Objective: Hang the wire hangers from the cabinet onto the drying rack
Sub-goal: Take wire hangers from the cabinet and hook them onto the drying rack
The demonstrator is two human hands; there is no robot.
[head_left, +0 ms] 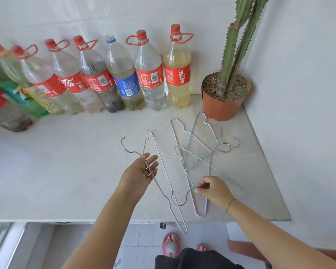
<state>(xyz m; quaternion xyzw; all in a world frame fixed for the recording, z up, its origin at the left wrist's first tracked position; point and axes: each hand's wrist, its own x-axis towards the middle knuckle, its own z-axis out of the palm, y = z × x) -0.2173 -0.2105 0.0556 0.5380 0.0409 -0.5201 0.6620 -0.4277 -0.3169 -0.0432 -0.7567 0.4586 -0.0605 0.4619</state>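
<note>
Several wire hangers lie in a loose pile on the white cabinet top [66, 171]. My left hand [140, 175] is palm up with the fingers spread, and a white hanger [161, 156] rests across them, its far end past the front edge. My right hand [213, 189] pinches the neck of a light blue hanger [221, 174] just above its grey hook. A pink hanger [201, 214] lies beneath that one. Another pale blue hanger [199, 114] lies further back, toward the pot. No drying rack is in view.
A row of plastic soda bottles [151, 78] lines the back wall. A cactus in an orange pot [223, 107] stands in the right corner, close to the hangers. Below the counter's front edge I see tiled floor and my feet in pink sandals [171, 245].
</note>
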